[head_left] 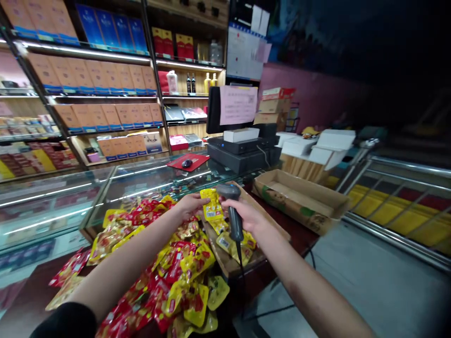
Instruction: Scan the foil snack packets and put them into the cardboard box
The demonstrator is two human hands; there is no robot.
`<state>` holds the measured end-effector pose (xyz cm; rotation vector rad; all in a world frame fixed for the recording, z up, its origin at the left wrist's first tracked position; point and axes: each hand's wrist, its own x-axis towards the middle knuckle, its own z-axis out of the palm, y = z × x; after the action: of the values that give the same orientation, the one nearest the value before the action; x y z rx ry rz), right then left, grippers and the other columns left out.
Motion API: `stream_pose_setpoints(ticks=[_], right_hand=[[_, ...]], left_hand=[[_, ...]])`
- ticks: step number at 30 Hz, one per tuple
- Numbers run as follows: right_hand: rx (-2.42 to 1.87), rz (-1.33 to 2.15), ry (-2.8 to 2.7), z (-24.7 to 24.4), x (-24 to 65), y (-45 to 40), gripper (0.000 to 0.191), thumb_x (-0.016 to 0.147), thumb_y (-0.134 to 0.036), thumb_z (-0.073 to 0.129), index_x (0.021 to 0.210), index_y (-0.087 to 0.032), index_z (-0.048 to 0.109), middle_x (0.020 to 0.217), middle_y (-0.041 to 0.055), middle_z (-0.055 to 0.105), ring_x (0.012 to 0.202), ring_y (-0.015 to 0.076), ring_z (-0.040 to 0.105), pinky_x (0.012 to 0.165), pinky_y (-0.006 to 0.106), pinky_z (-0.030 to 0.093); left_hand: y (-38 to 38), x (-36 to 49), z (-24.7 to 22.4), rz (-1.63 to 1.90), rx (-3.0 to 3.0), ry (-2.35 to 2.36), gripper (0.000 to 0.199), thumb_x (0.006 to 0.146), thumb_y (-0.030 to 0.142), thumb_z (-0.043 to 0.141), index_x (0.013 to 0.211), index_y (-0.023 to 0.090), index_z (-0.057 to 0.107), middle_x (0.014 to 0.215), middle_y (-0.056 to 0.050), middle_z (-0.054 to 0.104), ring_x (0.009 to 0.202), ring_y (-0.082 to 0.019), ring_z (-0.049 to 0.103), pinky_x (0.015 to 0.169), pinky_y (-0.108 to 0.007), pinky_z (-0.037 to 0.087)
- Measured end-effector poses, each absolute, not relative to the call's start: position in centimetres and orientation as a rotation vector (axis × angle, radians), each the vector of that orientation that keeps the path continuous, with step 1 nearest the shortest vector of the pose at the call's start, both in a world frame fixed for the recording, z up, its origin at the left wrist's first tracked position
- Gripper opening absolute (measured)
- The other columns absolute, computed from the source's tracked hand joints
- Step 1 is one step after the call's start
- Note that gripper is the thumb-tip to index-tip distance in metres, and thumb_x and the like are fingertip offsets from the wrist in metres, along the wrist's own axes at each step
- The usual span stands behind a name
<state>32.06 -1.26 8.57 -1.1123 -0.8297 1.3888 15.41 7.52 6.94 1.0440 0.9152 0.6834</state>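
Observation:
My left hand (190,206) pinches the edge of a small yellow snack packet (213,206), whose printed back with a barcode faces me. In my right hand (246,216) is a dark grey handheld barcode scanner (235,220), held by its handle with its head up beside the packet. A black cable hangs from the handle. Below both hands lies a shallow cardboard tray (225,267) with several yellow packets (234,246) in it. To its left spreads a big heap of red and yellow snack packets (176,263), partly hidden behind my left forearm.
A glass display counter (123,180) runs behind the heap, with a mouse (187,163) on a red mat. Beyond stand a monitor (214,110) and a black cash drawer (232,157). An open cardboard box (299,197) sits right of the tray, near a metal rail (398,225).

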Motion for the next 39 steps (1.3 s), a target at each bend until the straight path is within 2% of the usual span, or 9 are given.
stream_pose_setpoints(ticks=[5, 10, 13, 16, 20, 24, 27, 33, 39], right_hand=[[-1.139, 1.340, -0.709, 9.4, 38.5, 1.9, 0.014, 0.062, -0.011, 0.063, 0.075, -0.015, 0.061, 0.053, -0.0022, 0.057, 0.049, 0.0108, 0.053, 0.051, 0.023, 0.046], [-1.223, 1.234, -0.654, 9.0, 40.2, 2.8, 0.014, 0.059, -0.010, 0.064, 0.072, -0.014, 0.063, 0.054, -0.0033, 0.058, 0.049, 0.0088, 0.051, 0.051, 0.022, 0.043], [-1.218, 1.292, -0.667, 8.9, 38.5, 2.3, 0.015, 0.058, -0.009, 0.065, 0.073, -0.013, 0.064, 0.057, -0.0021, 0.060, 0.050, 0.0081, 0.051, 0.050, 0.020, 0.041], [-1.165, 1.403, -0.727, 9.0, 35.5, 2.0, 0.016, 0.061, -0.010, 0.065, 0.076, -0.014, 0.065, 0.059, -0.0015, 0.059, 0.053, 0.0087, 0.053, 0.049, 0.019, 0.042], [-1.057, 1.624, -0.838, 8.8, 30.0, 1.4, 0.017, 0.065, -0.014, 0.066, 0.081, -0.015, 0.065, 0.058, -0.0014, 0.059, 0.055, 0.0102, 0.055, 0.057, 0.022, 0.048], [-0.990, 1.784, -0.896, 8.4, 23.8, 0.1, 0.017, 0.064, -0.014, 0.066, 0.081, -0.014, 0.066, 0.070, 0.0024, 0.065, 0.064, 0.0116, 0.060, 0.067, 0.024, 0.051], [-0.972, 1.851, -0.927, 7.8, 19.4, -0.7, 0.019, 0.062, -0.013, 0.066, 0.081, -0.015, 0.066, 0.074, 0.0023, 0.066, 0.066, 0.0109, 0.060, 0.069, 0.023, 0.050], [-0.997, 1.916, -0.977, 4.8, 13.7, -0.6, 0.021, 0.059, -0.015, 0.070, 0.079, -0.015, 0.065, 0.065, -0.0008, 0.063, 0.057, 0.0091, 0.057, 0.058, 0.021, 0.047], [-1.153, 1.818, -1.011, 2.7, 11.8, 0.2, 0.023, 0.059, -0.016, 0.069, 0.082, -0.016, 0.065, 0.056, -0.0035, 0.057, 0.049, 0.0091, 0.052, 0.049, 0.020, 0.043]], left_hand=[[11.0, 23.7, 7.5, 0.695, 1.080, 0.913, 0.040, 0.064, 0.024, 0.080, 0.098, 0.010, 0.064, 0.083, -0.010, 0.070, 0.069, -0.018, 0.067, 0.061, -0.028, 0.056], [12.1, 24.9, 5.6, 0.668, 1.100, 1.132, 0.068, 0.057, 0.023, 0.084, 0.118, 0.011, 0.056, 0.090, -0.010, 0.069, 0.070, -0.019, 0.066, 0.063, -0.033, 0.057], [11.5, 22.2, 5.0, 0.655, 1.094, 1.092, 0.072, 0.057, 0.022, 0.083, 0.122, 0.010, 0.053, 0.096, -0.012, 0.068, 0.074, -0.020, 0.066, 0.066, -0.035, 0.057], [10.1, 17.5, 5.9, 0.662, 1.097, 1.046, 0.069, 0.057, 0.024, 0.083, 0.119, 0.011, 0.057, 0.097, -0.012, 0.068, 0.077, -0.020, 0.066, 0.066, -0.033, 0.057], [7.5, 9.3, 7.9, 0.704, 1.211, 1.111, 0.056, 0.059, 0.031, 0.082, 0.110, 0.015, 0.065, 0.097, -0.010, 0.069, 0.084, -0.021, 0.066, 0.067, -0.031, 0.057], [4.7, 1.2, 8.7, 0.777, 1.294, 1.188, 0.055, 0.062, 0.039, 0.078, 0.111, 0.017, 0.065, 0.106, -0.010, 0.068, 0.091, -0.021, 0.065, 0.069, -0.029, 0.055], [2.7, -3.5, 8.3, 0.839, 1.341, 1.282, 0.056, 0.063, 0.044, 0.076, 0.111, 0.017, 0.065, 0.105, -0.010, 0.069, 0.094, -0.022, 0.064, 0.069, -0.027, 0.053], [-0.4, -8.6, 6.2, 0.917, 1.502, 1.508, 0.051, 0.067, 0.047, 0.070, 0.108, 0.018, 0.068, 0.106, -0.008, 0.069, 0.095, -0.024, 0.064, 0.071, -0.027, 0.051], [-2.7, -9.7, 2.3, 1.008, 1.680, 1.780, 0.041, 0.075, 0.039, 0.062, 0.111, 0.019, 0.066, 0.107, -0.009, 0.068, 0.091, -0.023, 0.064, 0.080, -0.031, 0.047]])
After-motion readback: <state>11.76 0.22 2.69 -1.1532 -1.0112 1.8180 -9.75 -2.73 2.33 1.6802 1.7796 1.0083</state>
